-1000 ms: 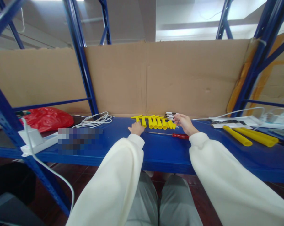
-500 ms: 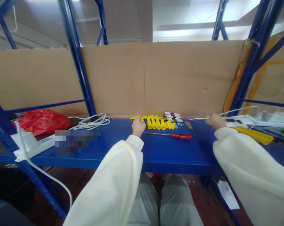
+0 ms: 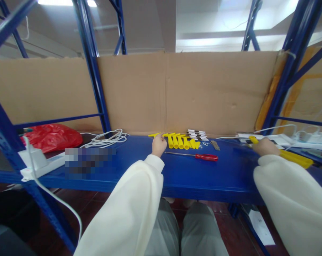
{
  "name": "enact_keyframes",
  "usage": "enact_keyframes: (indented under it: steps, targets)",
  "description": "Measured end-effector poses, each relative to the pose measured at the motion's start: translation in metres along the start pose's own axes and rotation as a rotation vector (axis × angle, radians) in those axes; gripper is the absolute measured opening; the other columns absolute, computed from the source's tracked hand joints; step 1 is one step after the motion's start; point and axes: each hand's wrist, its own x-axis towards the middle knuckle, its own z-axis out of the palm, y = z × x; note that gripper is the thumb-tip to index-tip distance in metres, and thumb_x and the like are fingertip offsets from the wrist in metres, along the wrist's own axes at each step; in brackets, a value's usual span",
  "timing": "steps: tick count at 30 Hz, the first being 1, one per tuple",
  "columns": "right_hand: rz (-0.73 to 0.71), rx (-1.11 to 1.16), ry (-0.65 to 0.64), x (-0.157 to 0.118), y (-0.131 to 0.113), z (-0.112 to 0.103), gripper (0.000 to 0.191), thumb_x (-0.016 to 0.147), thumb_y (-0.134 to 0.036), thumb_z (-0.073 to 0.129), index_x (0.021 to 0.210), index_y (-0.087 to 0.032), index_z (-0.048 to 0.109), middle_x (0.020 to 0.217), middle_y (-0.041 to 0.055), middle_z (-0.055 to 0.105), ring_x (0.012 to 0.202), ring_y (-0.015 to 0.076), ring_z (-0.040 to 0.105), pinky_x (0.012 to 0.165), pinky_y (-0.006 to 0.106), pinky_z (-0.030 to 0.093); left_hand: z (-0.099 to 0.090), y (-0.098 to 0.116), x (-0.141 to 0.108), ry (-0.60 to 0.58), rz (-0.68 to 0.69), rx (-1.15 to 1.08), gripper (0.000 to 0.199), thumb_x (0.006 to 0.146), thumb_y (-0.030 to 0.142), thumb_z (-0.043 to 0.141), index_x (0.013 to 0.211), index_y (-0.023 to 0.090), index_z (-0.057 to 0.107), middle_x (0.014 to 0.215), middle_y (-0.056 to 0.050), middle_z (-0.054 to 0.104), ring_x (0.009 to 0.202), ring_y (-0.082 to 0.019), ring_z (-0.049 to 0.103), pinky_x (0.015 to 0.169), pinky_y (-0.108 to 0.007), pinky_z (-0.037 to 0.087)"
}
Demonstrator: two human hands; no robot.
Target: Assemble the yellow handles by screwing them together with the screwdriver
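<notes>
My left hand (image 3: 159, 145) is closed at the left end of a row of yellow tube-like parts (image 3: 178, 141), by a flat yellow piece (image 3: 154, 135). What its fingers pinch is too small to make out. At the right, my right hand (image 3: 266, 147) lies over a long yellow object (image 3: 296, 158), whose other end shows past the fingers; blur hides the exact grip. A screwdriver with a red handle (image 3: 206, 157) rests in front of the row. Small yellow pieces (image 3: 194, 144) lie at the row's right end, and black-and-white pieces (image 3: 197, 135) behind them.
A cardboard panel (image 3: 216, 92) backs the blue shelf (image 3: 187, 177). Coiled white cable (image 3: 110, 139), a red bag (image 3: 55, 137) and a white power strip (image 3: 50, 167) are at left. A small metal piece (image 3: 215, 145) lies right of centre. Blue uprights (image 3: 95, 78) flank the panel.
My right hand has moved right, from the white cable and papers onto the long yellow object. My left hand stays by the yellow row. The view has shifted slightly.
</notes>
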Motion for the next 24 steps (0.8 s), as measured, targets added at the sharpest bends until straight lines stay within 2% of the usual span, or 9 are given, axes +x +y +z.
enact_keyframes:
  steps: [2, 5, 8, 11, 14, 16, 19, 24]
  targets:
    - [-0.062, 0.065, 0.033, -0.006, -0.025, -0.008, 0.044, 0.076, -0.019, 0.066, 0.119, -0.009, 0.062, 0.112, 0.0320, 0.065, 0.110, 0.0386, 0.064, 0.083, 0.044, 0.048, 0.000, 0.001, 0.000, 0.008, -0.002, -0.011, 0.048, 0.079, 0.001, 0.049, 0.120, 0.016, 0.069, 0.110, -0.010, 0.074, 0.110, -0.023, 0.066, 0.099, -0.032, 0.048]
    - [-0.199, 0.259, 0.123, -0.018, -0.070, -0.009, 0.039, 0.077, -0.021, 0.064, 0.115, -0.014, 0.061, 0.108, 0.0225, 0.068, 0.105, 0.0357, 0.065, 0.085, 0.044, 0.049, 0.001, 0.001, 0.000, 0.007, -0.001, -0.048, 0.044, 0.082, 0.005, 0.051, 0.121, 0.015, 0.067, 0.113, -0.011, 0.073, 0.107, -0.022, 0.067, 0.098, -0.032, 0.049]
    - [-0.376, 0.500, 0.172, -0.046, -0.116, 0.004, 0.038, 0.079, -0.026, 0.061, 0.116, -0.017, 0.058, 0.106, 0.0160, 0.070, 0.101, 0.0307, 0.066, 0.085, 0.041, 0.050, 0.002, 0.002, -0.001, 0.018, 0.035, -0.116, 0.043, 0.084, 0.011, 0.055, 0.127, 0.012, 0.063, 0.123, -0.014, 0.069, 0.107, -0.022, 0.067, 0.099, -0.033, 0.049]
    - [-0.542, 0.643, 0.064, -0.088, -0.147, 0.030, 0.043, 0.083, -0.030, 0.059, 0.123, -0.019, 0.053, 0.115, 0.0144, 0.069, 0.105, 0.0287, 0.065, 0.088, 0.041, 0.050, 0.004, 0.003, -0.003, 0.021, 0.065, -0.193, 0.050, 0.085, 0.018, 0.061, 0.134, 0.011, 0.058, 0.132, -0.016, 0.065, 0.110, -0.023, 0.067, 0.101, -0.034, 0.048]
    - [-0.632, 0.655, -0.092, -0.125, -0.156, 0.055, 0.044, 0.082, -0.027, 0.061, 0.125, -0.021, 0.054, 0.111, 0.0127, 0.071, 0.103, 0.0283, 0.067, 0.088, 0.040, 0.051, 0.006, 0.004, -0.004, -0.027, 0.099, -0.286, 0.049, 0.084, 0.021, 0.065, 0.132, 0.012, 0.060, 0.132, -0.015, 0.065, 0.111, -0.023, 0.067, 0.101, -0.034, 0.049]
    - [-0.726, 0.649, -0.151, -0.138, -0.153, 0.066, 0.046, 0.081, -0.026, 0.063, 0.126, -0.023, 0.055, 0.109, 0.0102, 0.072, 0.101, 0.0277, 0.068, 0.089, 0.040, 0.052, 0.007, 0.005, -0.004, -0.071, 0.127, -0.338, 0.041, 0.084, 0.020, 0.066, 0.124, 0.013, 0.066, 0.126, -0.014, 0.069, 0.110, -0.024, 0.067, 0.101, -0.036, 0.049]
    - [-0.816, 0.635, -0.164, -0.142, -0.144, 0.070, 0.047, 0.081, -0.027, 0.064, 0.127, -0.025, 0.057, 0.112, 0.0091, 0.072, 0.100, 0.0275, 0.069, 0.089, 0.040, 0.053, 0.008, 0.006, -0.004, -0.143, 0.162, -0.409, 0.033, 0.081, 0.018, 0.066, 0.114, 0.015, 0.072, 0.119, -0.012, 0.073, 0.108, -0.025, 0.069, 0.102, -0.039, 0.049]
    - [-0.830, 0.585, -0.218, -0.139, -0.138, 0.068, 0.049, 0.080, -0.024, 0.064, 0.129, -0.024, 0.056, 0.110, 0.0091, 0.073, 0.098, 0.0275, 0.070, 0.088, 0.040, 0.053, 0.010, 0.007, -0.006, -0.232, 0.213, -0.509, 0.023, 0.077, 0.014, 0.068, 0.097, 0.018, 0.078, 0.111, -0.007, 0.076, 0.112, -0.027, 0.067, 0.106, -0.043, 0.046]
